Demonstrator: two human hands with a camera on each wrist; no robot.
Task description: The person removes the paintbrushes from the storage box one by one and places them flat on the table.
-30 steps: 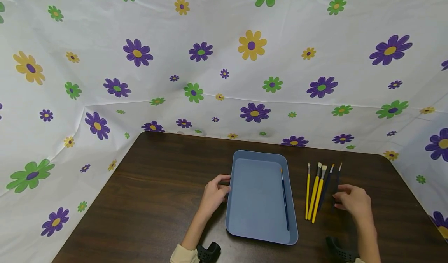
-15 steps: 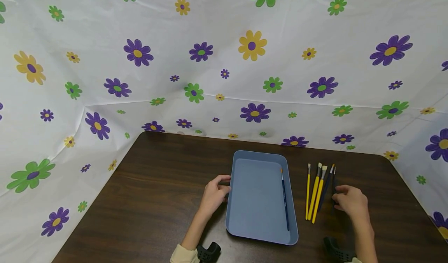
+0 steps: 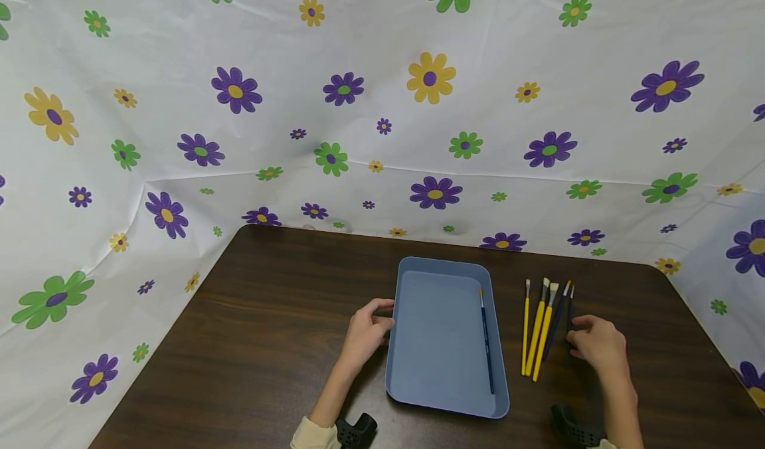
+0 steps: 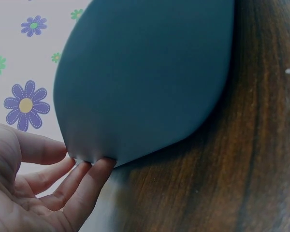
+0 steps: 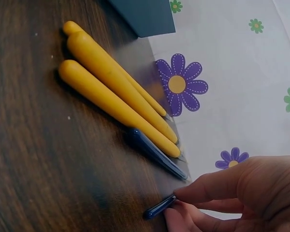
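Note:
My left hand (image 3: pixel 366 329) holds the left side of a blue-grey tray (image 3: pixel 439 329), thumb and fingertips at its edge in the left wrist view. A thin dark-blue paintbrush (image 3: pixel 486 339) with an orange tip lies inside the tray, along its right side. To the right of the tray, my right hand (image 3: pixel 599 344) pinches another dark-blue paintbrush (image 5: pixel 158 208) between thumb and fingers, its handle end low over the wood. Close on its left lies a second dark-blue paintbrush (image 5: pixel 154 152), beside three yellow-handled paintbrushes (image 3: pixel 545 333), bristles pointing away from me.
All this stands on a dark brown wooden table (image 3: pixel 281 303). A white cloth (image 3: pixel 358 37) printed with purple, green and yellow flowers hangs behind and at both sides. Black wrist mounts (image 3: pixel 356 430) sit on my forearms.
My right hand has shifted slightly left, bringing the pinched dark-blue paintbrush closer to the row of other paintbrushes. My left hand and the tray have stayed put.

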